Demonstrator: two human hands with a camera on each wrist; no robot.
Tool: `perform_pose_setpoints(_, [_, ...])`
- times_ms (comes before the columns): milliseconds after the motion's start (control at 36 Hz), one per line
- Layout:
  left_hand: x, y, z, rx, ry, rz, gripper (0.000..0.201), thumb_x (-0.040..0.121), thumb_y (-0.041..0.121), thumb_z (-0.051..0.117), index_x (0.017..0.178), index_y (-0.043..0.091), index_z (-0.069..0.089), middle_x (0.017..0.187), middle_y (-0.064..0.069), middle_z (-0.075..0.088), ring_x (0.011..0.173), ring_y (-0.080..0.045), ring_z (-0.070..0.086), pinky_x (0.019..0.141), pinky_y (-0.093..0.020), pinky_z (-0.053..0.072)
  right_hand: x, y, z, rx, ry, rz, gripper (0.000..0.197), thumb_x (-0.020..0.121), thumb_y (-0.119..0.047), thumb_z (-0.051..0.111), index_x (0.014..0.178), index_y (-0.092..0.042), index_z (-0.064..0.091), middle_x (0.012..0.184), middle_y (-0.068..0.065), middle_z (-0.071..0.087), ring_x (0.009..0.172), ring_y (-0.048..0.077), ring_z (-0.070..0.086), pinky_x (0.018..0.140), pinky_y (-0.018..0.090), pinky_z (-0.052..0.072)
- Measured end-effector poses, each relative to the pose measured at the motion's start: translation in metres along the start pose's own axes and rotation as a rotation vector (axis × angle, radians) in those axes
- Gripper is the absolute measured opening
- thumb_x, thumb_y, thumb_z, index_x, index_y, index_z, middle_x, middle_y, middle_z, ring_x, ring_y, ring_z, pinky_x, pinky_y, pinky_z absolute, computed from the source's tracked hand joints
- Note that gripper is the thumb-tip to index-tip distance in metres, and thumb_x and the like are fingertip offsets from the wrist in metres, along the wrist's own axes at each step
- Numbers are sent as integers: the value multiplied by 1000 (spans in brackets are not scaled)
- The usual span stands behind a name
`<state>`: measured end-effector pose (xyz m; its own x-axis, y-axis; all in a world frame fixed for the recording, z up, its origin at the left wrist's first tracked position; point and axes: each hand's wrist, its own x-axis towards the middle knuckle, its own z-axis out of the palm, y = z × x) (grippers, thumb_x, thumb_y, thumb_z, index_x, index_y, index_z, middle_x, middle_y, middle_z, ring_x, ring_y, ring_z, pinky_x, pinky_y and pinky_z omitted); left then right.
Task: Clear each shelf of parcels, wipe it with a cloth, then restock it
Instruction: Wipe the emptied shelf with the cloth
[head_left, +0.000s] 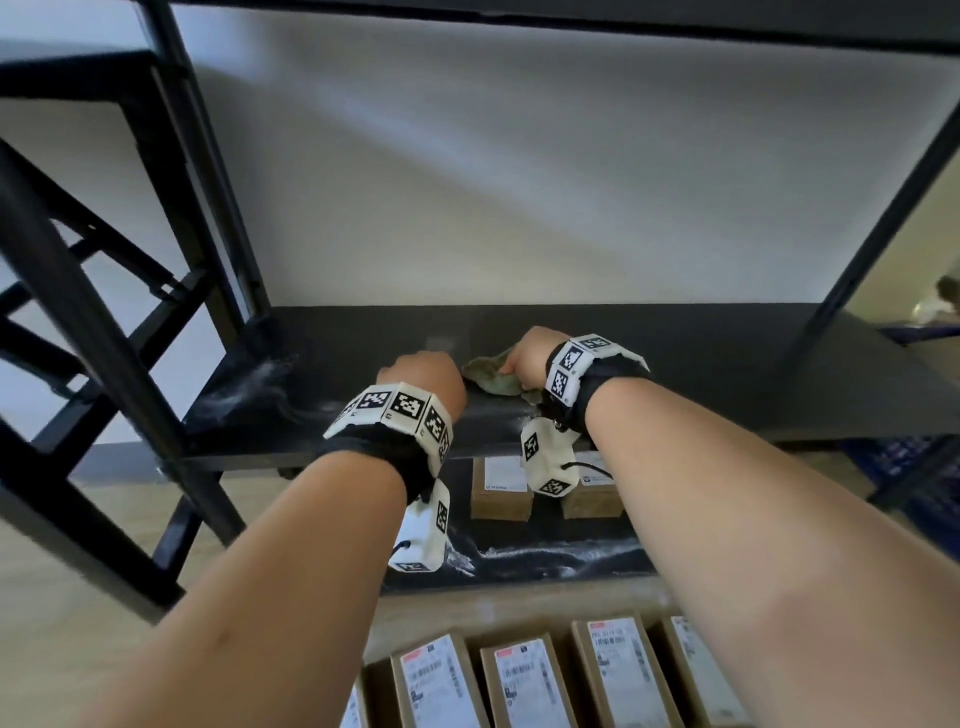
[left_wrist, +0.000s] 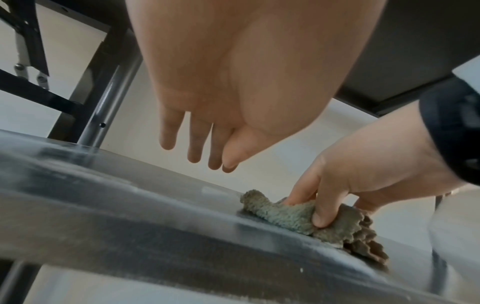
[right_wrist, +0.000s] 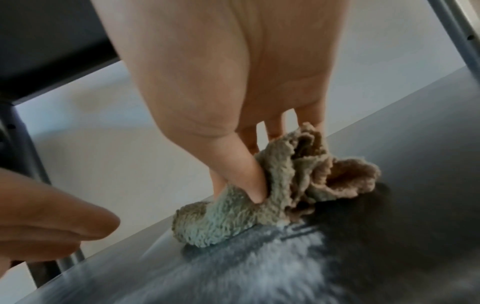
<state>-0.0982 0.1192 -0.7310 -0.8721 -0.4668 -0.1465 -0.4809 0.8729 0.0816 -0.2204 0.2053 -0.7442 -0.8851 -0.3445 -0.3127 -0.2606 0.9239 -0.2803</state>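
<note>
On the dark shelf (head_left: 727, 364), near the middle of its front edge, the right hand (head_left: 530, 353) pinches a bunched green-grey cloth (head_left: 491, 375) between thumb and fingers (right_wrist: 249, 181) and holds it down against the dusty board. Just beside it toward the shelf's left end, the left hand (head_left: 423, 379) hangs above the board with its fingers (left_wrist: 194, 142) straight and close together, gripping nothing. Below, two labelled cardboard parcels (head_left: 501, 488) sit on the lower shelf (head_left: 545, 561), and a row of similar boxes (head_left: 524, 680) lies on the floor in front.
</note>
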Motion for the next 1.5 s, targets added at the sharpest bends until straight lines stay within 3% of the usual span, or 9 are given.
perform_pose_setpoints(56, [-9, -2, 3, 0, -19, -14, 35, 91, 12, 44, 124, 8, 55, 122, -12, 59, 111, -29, 56, 92, -38, 47, -19, 1, 1, -18, 30, 5, 52, 63, -62, 65, 80, -13, 68, 84, 6, 70, 79, 28, 68, 85, 43, 54])
perform_pose_setpoints(222, [-24, -10, 10, 6, -15, -20, 33, 93, 15, 43, 122, 9, 56, 124, -12, 57, 113, -29, 55, 95, -40, 45, -38, 15, -3, -82, 58, -9, 39, 83, -49, 63, 79, -10, 66, 82, 6, 69, 70, 22, 65, 62, 28, 50])
perform_pose_setpoints(333, [-32, -16, 11, 10, -11, -9, 35, 91, 13, 44, 124, 10, 55, 127, -12, 55, 115, -29, 53, 94, -39, 43, -51, 47, -12, 19, 196, 80, 55, 83, -65, 55, 81, -10, 57, 72, 4, 57, 60, 22, 53, 63, 31, 43])
perform_pose_setpoints(528, [-34, -25, 13, -12, -30, -27, 43, 90, 11, 45, 133, 12, 49, 135, -11, 50, 123, -30, 47, 101, -40, 41, -64, 50, -8, -31, 211, 174, 34, 91, -37, 51, 83, -5, 61, 68, 7, 60, 60, 23, 58, 62, 30, 43])
perform_pose_setpoints(694, [-32, -40, 16, 11, -28, -71, 46, 90, 11, 46, 135, 13, 48, 137, -10, 49, 123, -28, 47, 102, -39, 40, -64, 8, 5, -31, 164, 88, 28, 76, -37, 61, 66, -11, 61, 64, 7, 67, 60, 27, 66, 71, 36, 55])
perform_pose_setpoints(917, [-30, -59, 14, 49, -38, -122, 45, 91, 13, 46, 136, 13, 46, 138, -10, 48, 124, -29, 47, 99, -40, 40, -69, -41, 28, 81, 95, -94, 34, 92, -33, 52, 65, -14, 46, 68, 4, 53, 73, 27, 59, 76, 36, 51])
perform_pose_setpoints(1167, [-27, -61, 11, 68, -31, -125, 41, 91, 13, 48, 132, 12, 49, 133, -12, 51, 120, -29, 49, 98, -41, 43, -58, -6, 4, 185, 226, 32, 33, 94, -39, 51, 92, -7, 60, 93, 11, 63, 84, 30, 62, 71, 32, 45])
perform_pose_setpoints(1361, [-18, -59, 5, 75, -47, -132, 42, 91, 12, 47, 133, 12, 48, 135, -12, 49, 121, -30, 49, 97, -41, 40, -46, 3, 15, 13, 189, 154, 34, 96, -24, 43, 116, -4, 62, 122, 17, 60, 107, 37, 61, 94, 43, 50])
perform_pose_setpoints(1500, [-11, -60, 1, 77, -16, -128, 37, 90, 11, 47, 127, 10, 51, 131, -13, 51, 120, -31, 49, 99, -42, 41, -47, -33, 29, 6, 114, 36, 41, 96, -30, 46, 127, -5, 56, 129, 16, 53, 112, 39, 57, 97, 47, 47])
